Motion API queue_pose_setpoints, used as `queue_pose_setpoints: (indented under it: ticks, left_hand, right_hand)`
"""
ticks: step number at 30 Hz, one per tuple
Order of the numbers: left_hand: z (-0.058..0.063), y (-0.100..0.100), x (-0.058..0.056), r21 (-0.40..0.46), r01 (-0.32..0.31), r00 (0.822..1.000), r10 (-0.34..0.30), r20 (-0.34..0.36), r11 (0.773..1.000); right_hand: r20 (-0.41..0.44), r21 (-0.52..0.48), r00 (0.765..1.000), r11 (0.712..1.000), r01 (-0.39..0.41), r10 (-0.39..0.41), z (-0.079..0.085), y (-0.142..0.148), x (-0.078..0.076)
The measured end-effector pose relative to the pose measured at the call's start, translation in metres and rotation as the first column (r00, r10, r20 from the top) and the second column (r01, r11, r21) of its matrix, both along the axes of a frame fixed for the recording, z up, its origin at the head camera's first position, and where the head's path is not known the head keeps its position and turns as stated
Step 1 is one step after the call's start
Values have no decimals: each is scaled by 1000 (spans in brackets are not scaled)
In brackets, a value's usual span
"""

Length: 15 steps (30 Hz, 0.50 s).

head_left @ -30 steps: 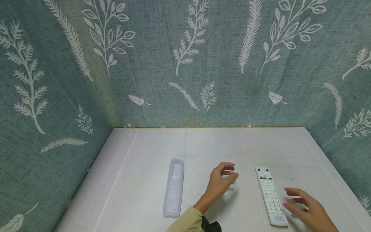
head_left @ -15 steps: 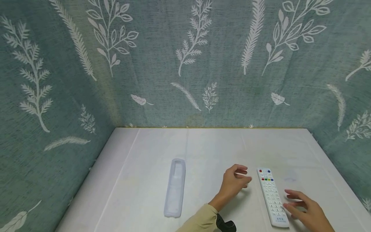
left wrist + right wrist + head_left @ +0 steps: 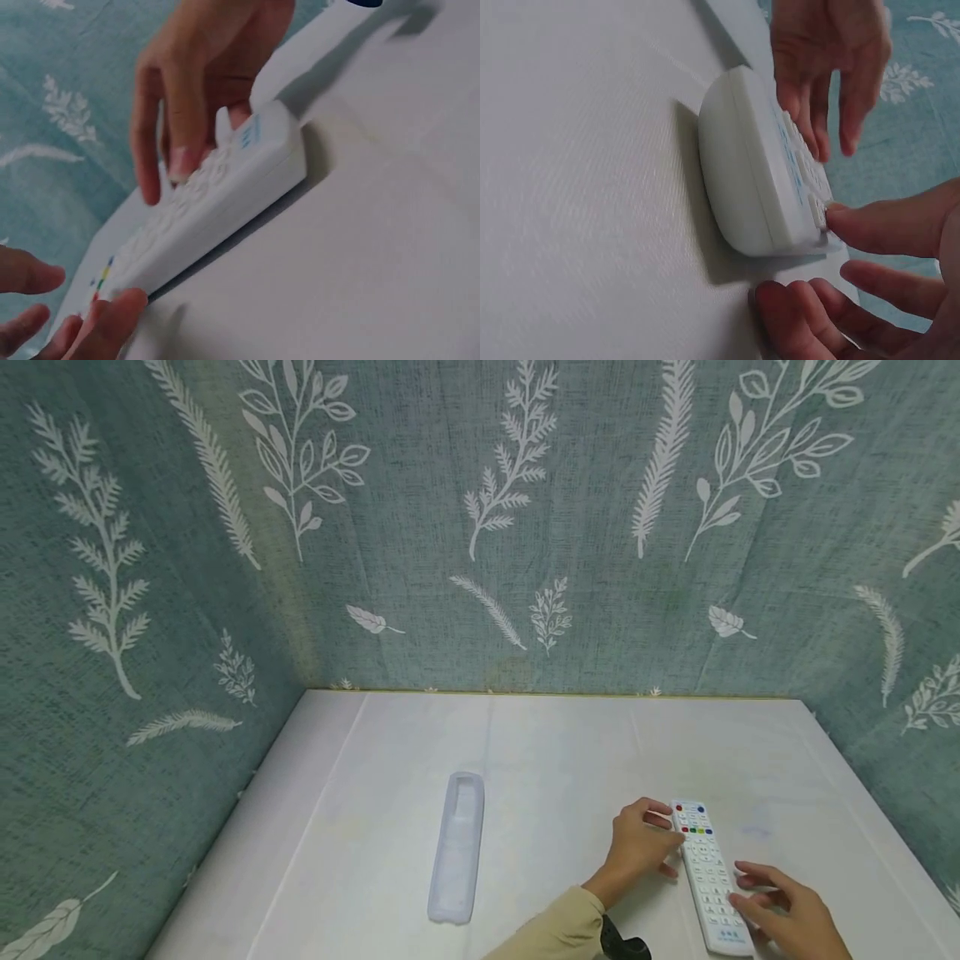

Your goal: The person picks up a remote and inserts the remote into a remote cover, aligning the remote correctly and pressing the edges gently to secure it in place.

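A white remote control point(image 3: 708, 881) lies buttons up on the white table, slanting across the right side of the head view. My left hand point(image 3: 643, 843) has come up to its upper left edge, fingers loosely bent, fingertips right at the side near the coloured buttons. Beside the lower right edge is my right hand point(image 3: 791, 910). In the right wrist view its thumb point(image 3: 885, 221) touches the button face of the remote point(image 3: 742, 165), while the other fingers hang spread below the side, apart from it. A translucent, empty remote cover point(image 3: 456, 847) lies further left.
The white table point(image 3: 375, 827) reaches back to a green leaf-patterned cloth point(image 3: 420, 527), which also hangs along the left and right sides. A dark strap-like device point(image 3: 626, 947) sits at my left wrist, by the beige sleeve point(image 3: 558, 927).
My left hand has moved right across the table to the edge of the remote control. My right hand has edged closer to it. The view has shifted slightly; remote and cover stay put.
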<state>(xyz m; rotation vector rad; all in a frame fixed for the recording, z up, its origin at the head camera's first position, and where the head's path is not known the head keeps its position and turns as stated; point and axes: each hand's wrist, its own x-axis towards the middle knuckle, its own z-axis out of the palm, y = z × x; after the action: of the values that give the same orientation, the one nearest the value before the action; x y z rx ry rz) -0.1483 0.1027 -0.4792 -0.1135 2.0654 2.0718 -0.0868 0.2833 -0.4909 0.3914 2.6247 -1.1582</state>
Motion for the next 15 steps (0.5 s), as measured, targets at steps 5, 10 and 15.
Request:
queue_pose_setpoints:
  ticks: [5, 10, 15]
  left_hand:
    - [-6, 8, 6, -9, 39, 999, -39, 20, 999]
    - [-11, 12, 10, -29, 50, 999, -50, 9, 998]
    - [-11, 16, 14, -73, 18, 999, -22, -44, 997]
  right_hand:
    - [24, -77, 998, 995, 61, -60, -3, 0, 0]
    - [10, -134, 994, 985, 106, -105, -4, -4, 0]
    - [-22, -160, 993, 981, 110, -115, -5, -8, 1]
